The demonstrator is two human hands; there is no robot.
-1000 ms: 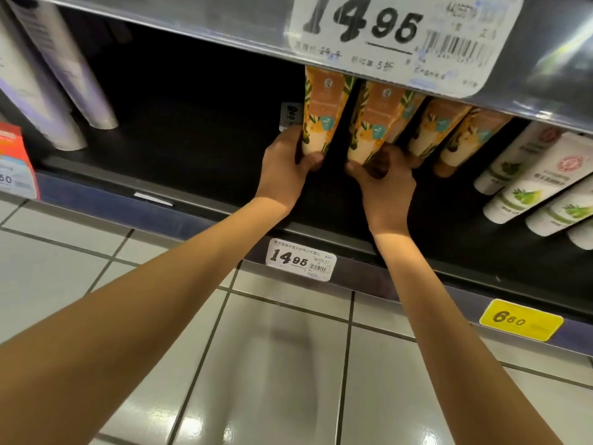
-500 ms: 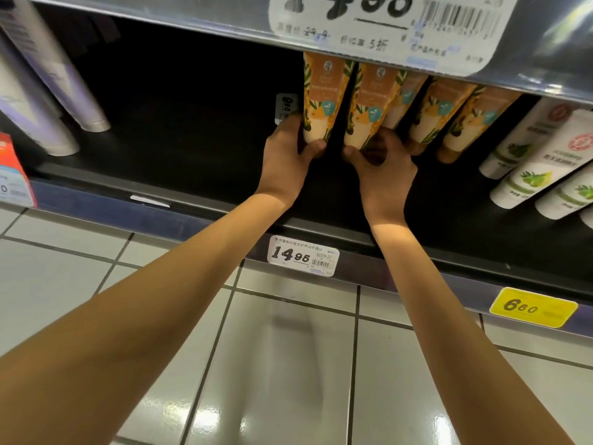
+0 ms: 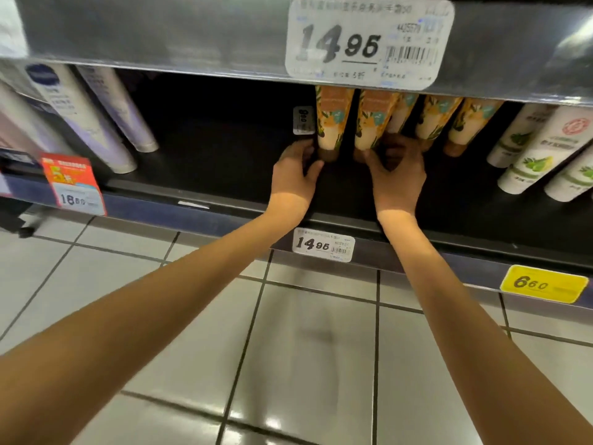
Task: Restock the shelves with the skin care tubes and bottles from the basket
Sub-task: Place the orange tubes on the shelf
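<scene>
Above the white 14.95 shelf label (image 3: 323,245), left hand (image 3: 293,176) fingers curl round the brown cap (image 3: 327,154) of an orange leaf-printed tube (image 3: 332,122). Right hand (image 3: 399,178) pinches the neighbouring tube (image 3: 373,123) low down. Likely seating both upright, cap-down.

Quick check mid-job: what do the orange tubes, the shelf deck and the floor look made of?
Orange tubes: probably soft plastic, printed satin skin, brown caps downward. Shelf deck: dark and matte, likely painted metal, though shadow leaves it open. Floor: glazed ceramic tile by its look, glossy with light reflections and dark grout lines.
</scene>
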